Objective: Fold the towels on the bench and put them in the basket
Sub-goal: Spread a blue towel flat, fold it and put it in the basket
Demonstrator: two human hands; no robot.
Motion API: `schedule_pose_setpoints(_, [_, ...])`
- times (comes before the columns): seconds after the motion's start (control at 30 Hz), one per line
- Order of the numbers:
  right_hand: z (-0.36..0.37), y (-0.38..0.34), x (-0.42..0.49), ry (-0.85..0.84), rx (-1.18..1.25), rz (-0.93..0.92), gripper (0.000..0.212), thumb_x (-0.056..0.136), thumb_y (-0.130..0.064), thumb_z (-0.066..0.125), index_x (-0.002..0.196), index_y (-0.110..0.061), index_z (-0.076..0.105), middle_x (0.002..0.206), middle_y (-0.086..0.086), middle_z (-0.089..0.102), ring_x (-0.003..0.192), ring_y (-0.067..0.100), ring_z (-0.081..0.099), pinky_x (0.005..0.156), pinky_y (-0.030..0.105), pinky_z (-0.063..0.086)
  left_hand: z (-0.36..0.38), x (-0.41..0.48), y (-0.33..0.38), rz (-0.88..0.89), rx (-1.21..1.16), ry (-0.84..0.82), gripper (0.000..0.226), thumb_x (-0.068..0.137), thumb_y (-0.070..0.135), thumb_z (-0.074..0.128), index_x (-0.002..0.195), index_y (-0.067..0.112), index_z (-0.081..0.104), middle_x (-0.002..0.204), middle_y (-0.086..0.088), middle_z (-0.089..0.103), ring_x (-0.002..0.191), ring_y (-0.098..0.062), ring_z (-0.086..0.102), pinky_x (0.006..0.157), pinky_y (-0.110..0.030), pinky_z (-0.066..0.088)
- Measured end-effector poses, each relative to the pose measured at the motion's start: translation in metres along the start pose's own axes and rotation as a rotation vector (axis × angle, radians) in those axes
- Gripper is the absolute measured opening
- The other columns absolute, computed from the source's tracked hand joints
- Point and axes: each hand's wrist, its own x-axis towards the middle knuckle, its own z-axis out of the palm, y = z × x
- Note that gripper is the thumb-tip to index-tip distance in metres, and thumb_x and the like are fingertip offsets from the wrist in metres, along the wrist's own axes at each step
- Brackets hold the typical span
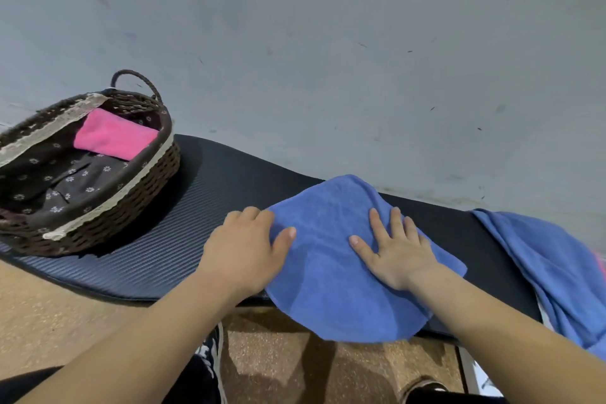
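A folded blue towel (328, 259) lies on the black padded bench (203, 207), its near edge hanging over the front. My right hand (396, 252) rests flat on top of it with fingers spread. My left hand (246, 246) grips the towel's left edge, thumb on top and fingers curled at the edge. A brown wicker basket (137, 200) with a dark floral lining stands at the bench's left end and holds a folded pink towel (114, 134). A second blue towel (554, 269) lies rumpled at the bench's right end.
A grey scuffed wall (328, 59) rises directly behind the bench. Below the bench is a brown speckled floor (295, 367) with my shoes and dark trouser legs. A sliver of pink cloth (600, 262) shows at the far right edge.
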Motion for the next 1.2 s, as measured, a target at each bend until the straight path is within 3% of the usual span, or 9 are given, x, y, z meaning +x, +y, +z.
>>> schedule_pose_setpoints(0.07, [0.001, 0.011, -0.011, -0.029, -0.029, 0.089, 0.092, 0.086, -0.086, 0.006, 0.158, -0.035, -0.020, 0.168, 0.011, -0.021, 0.155, 0.035, -0.012, 0.124, 0.053, 0.012, 0.013, -0.009, 0.014, 0.033, 0.086, -0.155, 0.077, 0.090, 0.074, 0.005, 0.128, 0.025, 0.052, 0.134, -0.001, 0.052, 0.135, -0.031, 0.039, 0.111, -0.044, 0.036])
schedule_pose_setpoints(0.13, [0.000, 0.019, -0.020, -0.052, -0.047, 0.177, 0.095, 0.086, -0.086, 0.006, 0.159, -0.031, -0.020, 0.168, 0.017, -0.016, 0.155, 0.039, -0.006, 0.120, 0.054, 0.021, 0.023, -0.017, 0.026, 0.041, 0.189, -0.271, 0.084, 0.093, 0.072, 0.002, 0.155, 0.021, 0.027, 0.163, -0.013, 0.023, 0.151, -0.039, 0.012, 0.123, -0.049, 0.017])
schedule_pose_setpoints(0.2, [-0.002, 0.026, -0.024, -0.070, -0.064, 0.239, 0.098, 0.085, -0.087, 0.007, 0.159, -0.029, -0.018, 0.167, 0.023, -0.009, 0.154, 0.042, 0.004, 0.116, 0.054, 0.029, 0.029, -0.022, 0.037, 0.070, 0.232, -0.277, 0.083, 0.095, 0.070, 0.003, 0.161, 0.019, 0.008, 0.168, -0.017, 0.001, 0.154, -0.038, -0.004, 0.124, -0.052, 0.008])
schedule_pose_setpoints(0.33, [-0.007, 0.038, -0.029, -0.095, -0.059, 0.303, 0.104, 0.082, -0.090, 0.009, 0.162, -0.026, -0.007, 0.165, 0.024, 0.008, 0.147, 0.040, 0.025, 0.111, 0.052, 0.036, 0.040, -0.028, 0.068, 0.171, 0.257, -0.297, 0.081, 0.098, 0.068, 0.010, 0.161, 0.018, 0.002, 0.167, -0.020, -0.003, 0.154, -0.039, -0.006, 0.125, -0.052, 0.005])
schedule_pose_setpoints(0.53, [0.011, 0.063, -0.048, 0.000, -0.028, -0.108, 0.073, 0.098, -0.072, 0.015, 0.159, -0.041, -0.011, 0.167, -0.008, -0.024, 0.154, 0.021, -0.024, 0.126, 0.050, -0.001, 0.047, 0.002, 0.087, 0.103, 0.280, -0.385, 0.084, 0.095, 0.074, 0.011, 0.161, 0.024, -0.004, 0.165, -0.026, -0.011, 0.152, -0.045, -0.010, 0.124, -0.055, 0.001])
schedule_pose_setpoints(0.77, [0.040, 0.100, -0.042, 0.077, 0.146, -0.168, 0.080, 0.096, -0.071, 0.018, 0.159, -0.035, -0.015, 0.164, -0.013, -0.029, 0.149, 0.009, -0.031, 0.124, 0.031, -0.013, 0.056, 0.044, 0.060, 0.161, 0.318, -0.274, 0.076, 0.094, 0.076, 0.013, 0.158, 0.043, -0.010, 0.168, -0.005, -0.017, 0.154, -0.034, -0.016, 0.124, -0.053, 0.002])
schedule_pose_setpoints(0.93, [0.045, 0.089, -0.057, 0.104, 0.065, -0.249, 0.073, 0.095, -0.071, 0.008, 0.156, -0.041, -0.020, 0.161, -0.014, -0.036, 0.146, 0.011, -0.038, 0.124, 0.045, -0.014, 0.055, 0.038, 0.081, 0.186, 0.365, -0.181, 0.078, 0.094, 0.073, 0.010, 0.161, 0.034, -0.002, 0.168, -0.011, -0.016, 0.153, -0.038, -0.019, 0.125, -0.053, -0.002])
schedule_pose_setpoints(1.03, [0.045, 0.083, -0.069, 0.060, 0.010, -0.241, 0.080, 0.089, -0.076, 0.004, 0.156, -0.040, -0.023, 0.159, -0.011, -0.039, 0.146, 0.014, -0.039, 0.124, 0.045, -0.015, 0.058, 0.003, 0.103, 0.283, 0.316, -0.204, 0.095, 0.077, 0.076, -0.009, 0.161, 0.032, 0.002, 0.169, -0.012, -0.008, 0.154, -0.039, -0.011, 0.125, -0.051, 0.002])
schedule_pose_setpoints(1.2, [0.046, 0.080, -0.068, -0.025, 0.028, -0.206, 0.083, 0.087, -0.077, 0.005, 0.153, -0.040, -0.029, 0.156, -0.010, -0.044, 0.144, 0.017, -0.042, 0.123, 0.044, -0.019, 0.080, -0.027, 0.101, 0.358, 0.355, -0.294, 0.093, 0.074, 0.080, -0.018, 0.155, 0.035, -0.024, 0.163, -0.012, -0.030, 0.150, -0.039, -0.028, 0.125, -0.051, -0.006])
